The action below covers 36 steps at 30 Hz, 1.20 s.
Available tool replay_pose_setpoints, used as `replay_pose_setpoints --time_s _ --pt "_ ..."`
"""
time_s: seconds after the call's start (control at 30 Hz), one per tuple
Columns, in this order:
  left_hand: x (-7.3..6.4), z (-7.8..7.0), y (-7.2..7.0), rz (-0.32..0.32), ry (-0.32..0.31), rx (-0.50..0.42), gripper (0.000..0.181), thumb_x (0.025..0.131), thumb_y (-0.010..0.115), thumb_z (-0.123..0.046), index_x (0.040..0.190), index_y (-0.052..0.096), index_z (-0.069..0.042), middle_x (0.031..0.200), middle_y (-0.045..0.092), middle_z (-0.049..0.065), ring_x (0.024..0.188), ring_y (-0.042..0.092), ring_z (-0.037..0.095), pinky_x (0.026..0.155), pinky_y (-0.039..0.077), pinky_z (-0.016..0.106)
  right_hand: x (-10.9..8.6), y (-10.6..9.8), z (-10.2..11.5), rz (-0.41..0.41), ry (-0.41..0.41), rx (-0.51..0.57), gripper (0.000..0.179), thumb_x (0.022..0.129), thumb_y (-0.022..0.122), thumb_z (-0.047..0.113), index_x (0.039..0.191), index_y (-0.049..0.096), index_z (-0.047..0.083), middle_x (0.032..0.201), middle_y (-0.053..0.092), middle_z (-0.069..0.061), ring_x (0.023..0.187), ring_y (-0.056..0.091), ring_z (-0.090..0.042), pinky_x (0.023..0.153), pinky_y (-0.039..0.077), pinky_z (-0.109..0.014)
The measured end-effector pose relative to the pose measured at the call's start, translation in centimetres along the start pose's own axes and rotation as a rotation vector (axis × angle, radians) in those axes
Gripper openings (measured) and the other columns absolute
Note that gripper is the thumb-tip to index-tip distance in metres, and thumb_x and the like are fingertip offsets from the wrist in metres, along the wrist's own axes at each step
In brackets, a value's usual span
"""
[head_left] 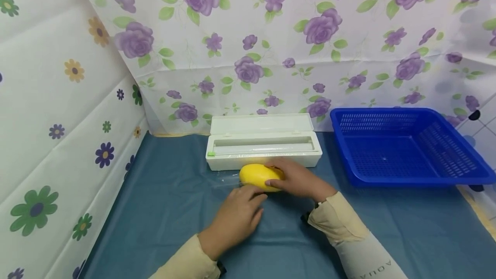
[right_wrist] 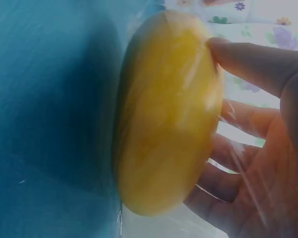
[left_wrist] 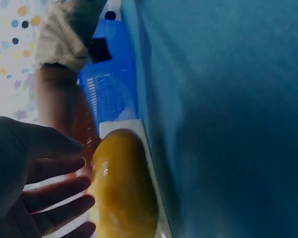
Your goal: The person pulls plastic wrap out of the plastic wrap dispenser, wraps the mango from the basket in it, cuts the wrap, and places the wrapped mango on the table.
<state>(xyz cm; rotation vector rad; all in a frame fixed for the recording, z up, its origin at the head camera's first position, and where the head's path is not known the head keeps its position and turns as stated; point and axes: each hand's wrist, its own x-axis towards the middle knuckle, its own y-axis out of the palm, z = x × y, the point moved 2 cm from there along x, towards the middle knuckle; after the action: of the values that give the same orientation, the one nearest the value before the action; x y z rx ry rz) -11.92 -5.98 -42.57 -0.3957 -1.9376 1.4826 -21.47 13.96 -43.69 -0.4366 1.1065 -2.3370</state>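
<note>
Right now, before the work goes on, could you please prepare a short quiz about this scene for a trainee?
1. True or false: the lid of the long white plastic box is closed.
2. Which hand grips the smooth yellow oval fruit-like object?
3. In the head view, where is the blue perforated plastic basket? A: left of the box; B: right of it; C: inside it.

Key: 1. False. 2. The right hand. 3. B.
</note>
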Motion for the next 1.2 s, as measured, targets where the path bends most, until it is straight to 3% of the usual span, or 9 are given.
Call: replay_pose_setpoints --time_s 0.3,0.8,1.03,1.2 --pt "0.2 0.0 1.3 -0.022 -0.064 0.109 0.061 0.092 0.073 -0.027 0.145 0.053 -0.007 0.154 0.045 0.012 0.144 0.044 0.027 0.113 0.042 0.048 -0.1 -0.7 0.1 0.000 0.017 0.033 0.050 0.098 0.065 0.041 0.141 0.058 0.017 0.138 0.063 -0.005 0.120 0.061 -0.023 0.105 0.048 -0.049" --pt "1.4 1.7 2.8 -0.057 -0.085 0.195 0.081 0.089 0.077 -0.027 0.156 0.037 -0.005 0.164 0.036 0.010 0.153 0.033 0.027 0.115 0.035 0.062 0.0 -0.3 -0.1 -0.045 0.041 0.029 0.052 0.102 0.058 0.043 0.148 0.053 0.021 0.142 0.061 -0.006 0.128 0.059 -0.027 0.108 0.046 -0.051" --pt "2.4 2.0 2.8 -0.077 -0.099 0.199 0.085 0.089 0.076 -0.025 0.158 0.032 -0.005 0.164 0.035 0.010 0.154 0.031 0.027 0.116 0.031 0.065 0.0 -0.7 0.1 -0.115 0.046 0.001 0.044 0.104 0.054 0.043 0.142 0.060 0.021 0.125 0.064 -0.005 0.110 0.062 -0.020 0.097 0.051 -0.045" --pt "3.1 2.1 2.7 -0.088 -0.108 0.205 0.084 0.088 0.077 -0.021 0.158 0.032 -0.006 0.163 0.036 0.010 0.152 0.033 0.027 0.116 0.031 0.065 -0.3 -1.5 0.8 -0.233 0.015 -0.084 0.040 0.106 0.052 0.038 0.135 0.064 0.013 0.125 0.066 -0.007 0.114 0.062 -0.024 0.102 0.051 -0.048"
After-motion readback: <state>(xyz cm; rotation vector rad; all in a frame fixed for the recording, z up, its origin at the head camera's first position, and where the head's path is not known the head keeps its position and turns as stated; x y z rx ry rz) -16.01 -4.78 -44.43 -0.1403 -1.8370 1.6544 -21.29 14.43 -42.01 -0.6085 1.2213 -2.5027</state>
